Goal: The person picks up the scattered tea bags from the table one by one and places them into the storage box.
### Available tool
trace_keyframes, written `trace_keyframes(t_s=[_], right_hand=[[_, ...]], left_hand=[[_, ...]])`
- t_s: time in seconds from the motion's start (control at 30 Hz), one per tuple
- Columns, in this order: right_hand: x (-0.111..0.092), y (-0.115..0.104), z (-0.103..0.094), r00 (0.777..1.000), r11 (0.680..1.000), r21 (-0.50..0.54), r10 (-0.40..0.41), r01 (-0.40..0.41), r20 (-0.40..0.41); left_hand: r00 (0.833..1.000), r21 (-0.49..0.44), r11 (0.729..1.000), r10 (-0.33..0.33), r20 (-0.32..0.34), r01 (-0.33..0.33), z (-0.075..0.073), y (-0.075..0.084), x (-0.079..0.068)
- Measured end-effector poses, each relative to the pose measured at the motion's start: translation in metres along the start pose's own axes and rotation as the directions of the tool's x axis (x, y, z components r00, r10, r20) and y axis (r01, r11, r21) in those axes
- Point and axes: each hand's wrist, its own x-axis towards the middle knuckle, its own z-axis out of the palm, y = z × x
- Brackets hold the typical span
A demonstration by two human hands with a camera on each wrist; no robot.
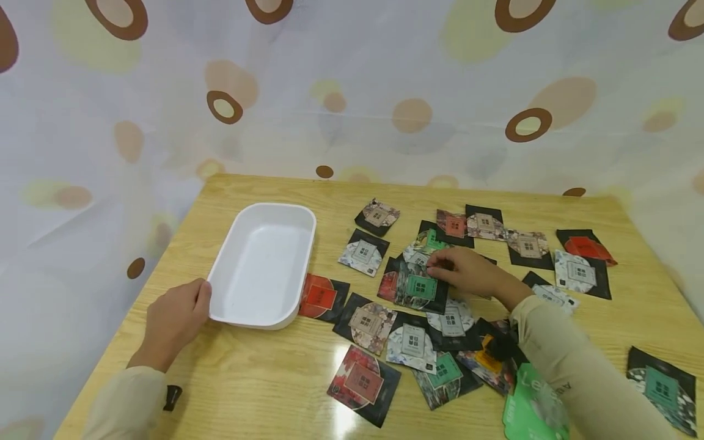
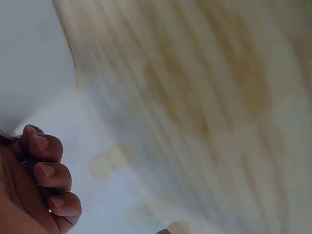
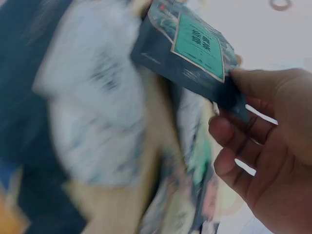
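Note:
At the left, my left hand (image 1: 175, 315) grips the near left corner of a white plastic tub (image 1: 263, 263), thumb at its rim. In the left wrist view its fingers (image 2: 51, 170) are curled, the tub mostly out of frame. My right hand (image 1: 466, 269) pinches a dark square sachet with a green label (image 1: 420, 287) by one edge, between thumb and fingers. The right wrist view shows this sachet (image 3: 195, 46) tilted, over other sachets that are blurred. In the head view it overlaps a red-labelled sachet (image 1: 388, 282) and a white-patterned one.
Several sachets lie scattered to the tub's right, among them a red one (image 1: 364, 384) near the front and a green-labelled one (image 1: 662, 391) at far right. A green packet (image 1: 533, 406) lies beneath the right forearm. A patterned cloth (image 1: 352, 91) hangs behind the wooden table (image 1: 264, 379).

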Motion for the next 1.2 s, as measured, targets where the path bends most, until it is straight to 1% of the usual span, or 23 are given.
trace_keyframes(t_s=[0.07,0.17,0.23,0.3,0.37,0.43,0.53,0.6,0.7,0.8,0.87,0.97,1.07,1.2], right_hand=[[0.007,-0.005,-0.006,1.0,0.994,0.106,-0.025,0.025,-0.005],[0.022,-0.024,-0.013,0.999,0.983,0.177,-0.036,0.04,-0.022],[0.036,-0.043,-0.014,0.999,0.974,0.221,-0.037,0.041,-0.02],[0.053,-0.065,-0.012,0.999,0.962,0.27,-0.037,0.035,0.001],[0.07,-0.087,-0.007,0.998,0.951,0.302,-0.067,0.06,0.014],[0.087,-0.109,0.0,0.995,0.949,0.305,-0.096,0.084,0.028],[0.11,-0.135,0.013,0.988,0.948,0.297,-0.141,0.117,0.06],[0.124,-0.15,0.025,0.985,0.955,0.273,-0.145,0.115,0.093],[0.144,-0.17,0.045,0.98,0.972,0.202,-0.151,0.123,0.127],[0.156,-0.181,0.063,0.983,0.985,0.123,-0.138,0.123,0.12],[0.16,-0.185,0.071,0.988,0.988,0.107,-0.122,0.111,0.096],[0.162,-0.186,0.079,0.994,0.991,0.096,-0.095,0.09,0.055],[0.159,-0.186,0.079,0.994,0.993,0.064,-0.105,0.103,0.041],[0.151,-0.182,0.07,0.99,0.99,0.04,-0.135,0.134,0.029]], left_hand=[[0.999,0.009,1.0,0.028,-0.016,-0.028,0.001,0.0,0.0],[0.998,0.03,0.998,0.057,-0.036,-0.056,0.001,-0.001,0.001],[0.997,0.042,0.997,0.068,-0.04,-0.067,0.0,-0.002,0.001],[0.996,0.051,0.996,0.08,-0.048,-0.077,-0.002,-0.003,0.0],[0.992,0.06,0.993,0.107,-0.071,-0.103,-0.002,-0.004,0.001],[0.981,0.086,0.985,0.161,-0.11,-0.152,-0.001,-0.004,0.004],[0.958,0.126,0.966,0.244,-0.154,-0.226,0.0,-0.003,0.009],[0.946,0.146,0.954,0.283,-0.16,-0.261,0.0,-0.004,0.011],[0.938,0.158,0.945,0.31,-0.154,-0.286,-0.003,-0.007,0.009],[0.927,0.175,0.934,0.34,-0.159,-0.312,-0.003,-0.009,0.009],[0.917,0.186,0.926,0.36,-0.17,-0.329,-0.002,-0.01,0.009],[0.91,0.189,0.92,0.376,-0.176,-0.344,-0.002,-0.01,0.01],[0.904,0.188,0.917,0.386,-0.183,-0.353,-0.002,-0.01,0.011],[0.898,0.187,0.914,0.395,-0.194,-0.361,-0.003,-0.01,0.014]])
